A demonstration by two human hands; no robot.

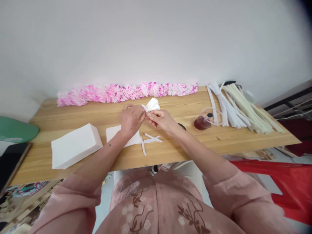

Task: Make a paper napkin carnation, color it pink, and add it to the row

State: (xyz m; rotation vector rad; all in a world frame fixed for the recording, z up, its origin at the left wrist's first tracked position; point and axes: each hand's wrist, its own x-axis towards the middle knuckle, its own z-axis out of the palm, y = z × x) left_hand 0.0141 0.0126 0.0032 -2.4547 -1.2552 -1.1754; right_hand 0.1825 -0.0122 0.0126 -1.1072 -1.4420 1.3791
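Note:
Above the middle of the table, my left hand (pixel 132 119) and my right hand (pixel 162 119) meet at a pleated white tissue paper (pixel 153 104). Its folds fan out beyond my fingers, away from me. A narrow white strip (pixel 144 107) crosses the gathered part. My left fingers are closed around the gathered end, which they mostly hide. Pinched fingers of my right hand press at the same spot; whether they grip the strip or the paper is hard to see. Below my hands lie a flat white sheet (pixel 112 132) and several short white strips (pixel 152 139).
A white paper stack (pixel 75 144) stands at left, near a phone (pixel 13 162) and green cap (pixel 17 129). Pink-white ruffled flowers (pixel 126 92) line the wall. At right are a dark red bottle (pixel 202 123), white strips (pixel 225 107) and cream strips (pixel 251 109). Something black and curved (pixel 181 126) lies behind my right wrist.

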